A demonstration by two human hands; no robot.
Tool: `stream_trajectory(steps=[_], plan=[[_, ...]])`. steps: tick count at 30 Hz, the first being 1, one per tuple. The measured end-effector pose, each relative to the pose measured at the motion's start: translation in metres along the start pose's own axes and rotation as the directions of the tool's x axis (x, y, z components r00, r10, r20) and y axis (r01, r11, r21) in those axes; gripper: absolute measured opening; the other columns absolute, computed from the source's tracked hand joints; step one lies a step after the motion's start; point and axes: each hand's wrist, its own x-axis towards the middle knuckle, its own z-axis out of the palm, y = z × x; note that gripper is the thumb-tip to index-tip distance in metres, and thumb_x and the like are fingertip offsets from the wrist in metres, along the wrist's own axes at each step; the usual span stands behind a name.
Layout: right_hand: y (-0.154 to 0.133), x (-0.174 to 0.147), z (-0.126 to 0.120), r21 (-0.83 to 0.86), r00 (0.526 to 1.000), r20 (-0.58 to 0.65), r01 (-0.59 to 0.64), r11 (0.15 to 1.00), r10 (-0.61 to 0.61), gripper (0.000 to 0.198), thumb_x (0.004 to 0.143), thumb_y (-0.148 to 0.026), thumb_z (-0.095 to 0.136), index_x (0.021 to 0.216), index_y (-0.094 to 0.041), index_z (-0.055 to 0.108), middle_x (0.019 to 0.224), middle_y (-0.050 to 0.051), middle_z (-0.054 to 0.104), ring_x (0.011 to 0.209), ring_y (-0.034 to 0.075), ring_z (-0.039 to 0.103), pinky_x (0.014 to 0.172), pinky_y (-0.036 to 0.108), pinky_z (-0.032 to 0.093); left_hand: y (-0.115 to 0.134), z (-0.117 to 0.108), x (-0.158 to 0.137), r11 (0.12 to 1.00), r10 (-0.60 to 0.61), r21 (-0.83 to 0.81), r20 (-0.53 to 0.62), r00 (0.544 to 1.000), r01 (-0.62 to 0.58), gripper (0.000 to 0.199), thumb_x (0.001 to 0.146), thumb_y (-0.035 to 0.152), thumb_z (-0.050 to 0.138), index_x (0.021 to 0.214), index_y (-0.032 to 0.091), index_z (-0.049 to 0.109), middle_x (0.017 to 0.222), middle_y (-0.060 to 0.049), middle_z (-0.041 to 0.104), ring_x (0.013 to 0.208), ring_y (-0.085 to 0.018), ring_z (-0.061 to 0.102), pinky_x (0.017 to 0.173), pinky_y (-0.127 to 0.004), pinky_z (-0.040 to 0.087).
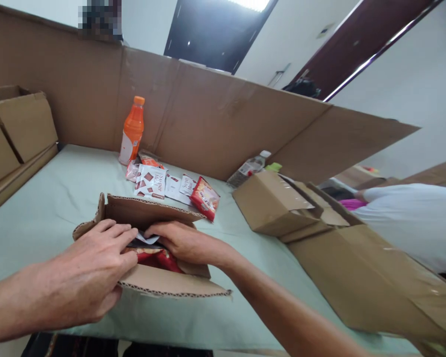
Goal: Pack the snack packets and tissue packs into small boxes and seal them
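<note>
An open cardboard box (178,282) stands in front of me, its flaps up. My left hand (100,270) grips its left side, with the thumb outside the front wall and the fingers over the opening. Inside the box, my right hand (180,240) reaches down with its fingertips at a white sachet (147,238); part of the fingers is hidden. A red snack packet (159,260) lies in the box below the sachet. Beyond the box are a red packet (205,198), a white and brown sachet (150,181) and other small sachets.
An orange drink bottle (133,131) stands by the cardboard wall (208,109). A clear bottle (250,168) leans farther right. Cardboard boxes (282,203) line the right side, more boxes (24,124) the left. Another person's white sleeve (412,213) shows at right.
</note>
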Motion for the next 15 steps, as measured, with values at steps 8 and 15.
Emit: stream_trajectory(steps=[8, 15], plan=[[0.025, -0.048, -0.035, 0.213, 0.455, -0.889, 0.302, 0.929, 0.056, 0.021, 0.098, -0.017, 0.061, 0.101, -0.03, 0.077, 0.089, -0.001, 0.08, 0.076, 0.016, 0.074, 0.071, 0.03, 0.061, -0.005, 0.016, 0.002, 0.999, 0.039, -0.03, -0.099, 0.994, -0.042, 0.04, 0.077, 0.022, 0.064, 0.115, 0.012, 0.073, 0.139, -0.024, 0.069, 0.125, -0.043, 0.068, 0.103, -0.058, 0.059], [0.172, 0.089, -0.022, 0.469, 0.609, -0.594, -0.269, 0.841, 0.526, 0.031, 0.08, -0.028, 0.076, 0.107, -0.014, 0.07, 0.107, 0.012, 0.075, 0.096, 0.024, 0.07, 0.083, 0.039, 0.058, -0.002, 0.042, -0.005, 0.994, -0.081, 0.06, -0.208, 0.975, 0.095, 0.059, 0.075, 0.007, 0.051, 0.132, 0.017, 0.063, 0.149, -0.016, 0.064, 0.137, -0.032, 0.06, 0.116, -0.049, 0.051]])
